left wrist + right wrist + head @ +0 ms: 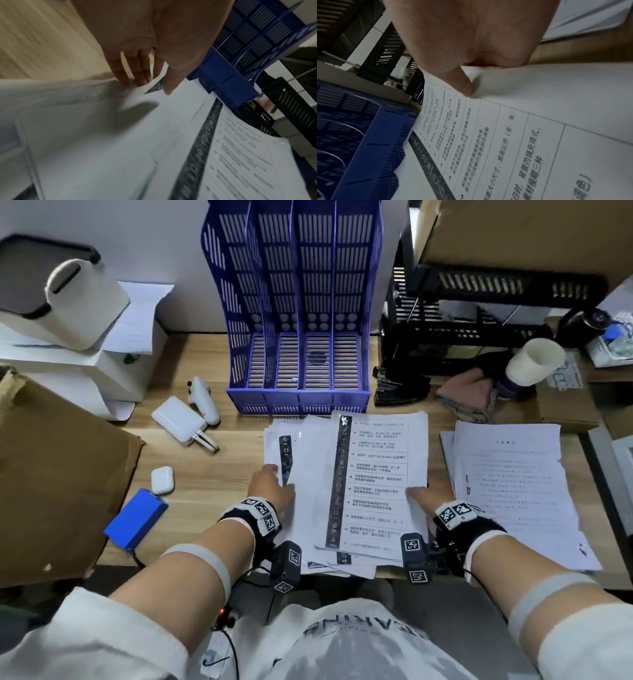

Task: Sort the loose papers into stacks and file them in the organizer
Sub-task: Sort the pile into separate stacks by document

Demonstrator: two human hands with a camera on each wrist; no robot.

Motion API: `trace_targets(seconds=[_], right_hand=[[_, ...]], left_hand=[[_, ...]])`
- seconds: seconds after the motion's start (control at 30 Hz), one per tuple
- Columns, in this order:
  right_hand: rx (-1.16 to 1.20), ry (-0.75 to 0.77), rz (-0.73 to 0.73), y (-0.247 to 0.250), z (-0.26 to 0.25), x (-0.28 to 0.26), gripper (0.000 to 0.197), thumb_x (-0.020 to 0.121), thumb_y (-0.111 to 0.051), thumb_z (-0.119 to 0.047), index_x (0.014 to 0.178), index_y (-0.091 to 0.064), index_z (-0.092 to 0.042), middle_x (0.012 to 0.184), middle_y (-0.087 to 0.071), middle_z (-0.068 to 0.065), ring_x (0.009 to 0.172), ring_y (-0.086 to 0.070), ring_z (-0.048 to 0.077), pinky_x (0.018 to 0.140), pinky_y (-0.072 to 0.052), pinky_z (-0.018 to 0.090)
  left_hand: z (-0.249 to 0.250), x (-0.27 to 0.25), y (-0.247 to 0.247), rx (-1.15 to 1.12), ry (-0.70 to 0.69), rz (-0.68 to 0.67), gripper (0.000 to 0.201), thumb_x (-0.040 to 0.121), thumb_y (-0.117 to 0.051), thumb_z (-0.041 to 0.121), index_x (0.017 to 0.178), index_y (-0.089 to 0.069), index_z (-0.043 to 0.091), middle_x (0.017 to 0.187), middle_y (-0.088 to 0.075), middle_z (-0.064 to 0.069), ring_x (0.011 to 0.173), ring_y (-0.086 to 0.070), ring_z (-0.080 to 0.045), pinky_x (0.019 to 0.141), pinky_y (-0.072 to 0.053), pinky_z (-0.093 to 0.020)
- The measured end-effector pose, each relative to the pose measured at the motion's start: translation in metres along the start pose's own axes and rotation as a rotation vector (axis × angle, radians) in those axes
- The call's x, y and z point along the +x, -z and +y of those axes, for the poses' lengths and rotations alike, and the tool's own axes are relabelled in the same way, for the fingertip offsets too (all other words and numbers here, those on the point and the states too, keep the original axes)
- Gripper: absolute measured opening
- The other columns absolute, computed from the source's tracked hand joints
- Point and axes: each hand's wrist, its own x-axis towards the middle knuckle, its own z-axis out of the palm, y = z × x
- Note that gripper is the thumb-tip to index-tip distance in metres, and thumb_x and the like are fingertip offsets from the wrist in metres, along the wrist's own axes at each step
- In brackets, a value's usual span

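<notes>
Head view: a fanned pile of papers is seen on the desk, just in front of the blue organizer.
Left hand: laid on the pile's left edge, sheets pinched between thumb and fingers (blurred in the wrist view).
Right hand: the pile's right edge is gripped, thumb on top.
Second stack: set apart, to the right of both hands.
</notes>
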Motion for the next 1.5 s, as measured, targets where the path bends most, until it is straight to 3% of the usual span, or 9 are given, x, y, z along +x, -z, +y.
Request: trace_targets(seconds=[0.17,0.37,0.6,0.77,0.9,1.1,1.27,1.4,1.5], right_hand=[[0.083,0.102,-0.045,-0.019,-0.011,-0.015,0.035,0.091,-0.056,-0.006,0.126,-0.058,-0.005,0.125,-0.06,0.002,0.11,-0.056,0.024,0.082,-0.043,0.025],[0.018,0.033,0.044,-0.016,-0.009,-0.009,0.01,0.085,-0.057,-0.009,0.092,-0.065,-0.007,0.093,-0.067,0.011,0.069,-0.057,0.019,0.058,-0.043,0.026],[-0.109,0.059,0.033,-0.005,-0.007,-0.002,0.027,0.09,-0.055,-0.015,0.114,-0.063,-0.005,0.116,-0.065,0.017,0.101,-0.061,0.03,0.088,-0.046,0.034],[-0.088,0.199,-0.055,-0.028,-0.023,-0.012,0.036,0.085,-0.054,-0.006,0.119,-0.062,-0.014,0.11,-0.065,-0.002,0.101,-0.059,0.021,0.086,-0.043,0.026],[-0.067,0.173,-0.014,-0.026,0.0,0.025,0.046,0.065,-0.057,-0.025,0.11,-0.06,-0.015,0.099,-0.069,-0.002,0.09,-0.066,0.023,0.084,-0.055,0.038],[-0.112,0.101,0.057,0.004,-0.013,-0.015,0.009,0.092,-0.05,-0.009,0.097,-0.056,-0.015,0.096,-0.058,0.007,0.088,-0.053,0.025,0.083,-0.043,0.031],[-0.083,0.055,0.017,0.002,-0.007,-0.011,0.022,0.09,-0.054,-0.01,0.111,-0.062,-0.007,0.106,-0.065,0.012,0.085,-0.055,0.025,0.072,-0.044,0.028],[0.027,0.095,-0.05,-0.011,-0.004,-0.006,0.028,0.088,-0.058,-0.006,0.115,-0.062,-0.013,0.121,-0.064,0.003,0.103,-0.058,0.024,0.093,-0.045,0.033],[0.073,0.131,-0.06,-0.015,-0.004,-0.004,0.036,0.088,-0.057,-0.002,0.122,-0.061,-0.01,0.129,-0.063,0.008,0.115,-0.059,0.027,0.098,-0.044,0.033]], left_hand=[[0.004,-0.002,-0.002,-0.018,0.013,0.011,0.056,0.088,-0.064,0.013,0.135,-0.034,0.01,0.12,-0.061,-0.018,0.106,-0.061,-0.036,0.091,-0.051,-0.04],[-0.002,-0.001,0.002,-0.1,0.088,-0.046,0.041,0.091,-0.065,0.016,0.128,-0.049,0.009,0.102,-0.068,-0.012,0.1,-0.063,-0.032,0.088,-0.05,-0.034],[-0.004,-0.006,0.003,-0.026,0.006,0.093,0.009,0.084,-0.064,0.008,0.089,-0.063,0.015,0.109,-0.064,-0.02,0.095,-0.066,-0.037,0.082,-0.052,-0.032],[0.001,-0.014,0.002,-0.049,-0.077,0.035,0.019,0.092,-0.055,0.007,0.105,-0.068,0.009,0.106,-0.068,-0.013,0.093,-0.062,-0.031,0.08,-0.049,-0.03],[0.007,-0.019,-0.003,-0.141,-0.089,-0.017,0.006,0.096,-0.055,0.013,0.1,-0.059,0.013,0.092,-0.062,-0.008,0.075,-0.053,-0.023,0.066,-0.04,-0.026],[0.021,-0.021,-0.01,-0.317,-0.051,-0.143,0.037,0.096,-0.052,0.012,0.125,-0.031,0.019,0.102,-0.069,-0.016,0.072,-0.06,-0.028,0.068,-0.05,-0.036],[0.034,-0.023,-0.017,-0.211,-0.186,-0.259,0.033,0.097,-0.04,0.004,0.121,-0.062,0.011,0.095,-0.07,-0.014,0.068,-0.056,-0.019,0.067,-0.045,-0.025],[0.04,-0.026,-0.023,-0.169,-0.257,-0.275,0.023,0.095,-0.048,0.006,0.088,-0.069,0.013,0.086,-0.072,-0.008,0.077,-0.059,-0.021,0.073,-0.048,-0.028],[0.036,-0.023,-0.021,-0.16,-0.215,-0.209,0.022,0.094,-0.05,0.009,0.09,-0.071,0.014,0.091,-0.073,-0.005,0.082,-0.062,-0.022,0.075,-0.049,-0.027]])
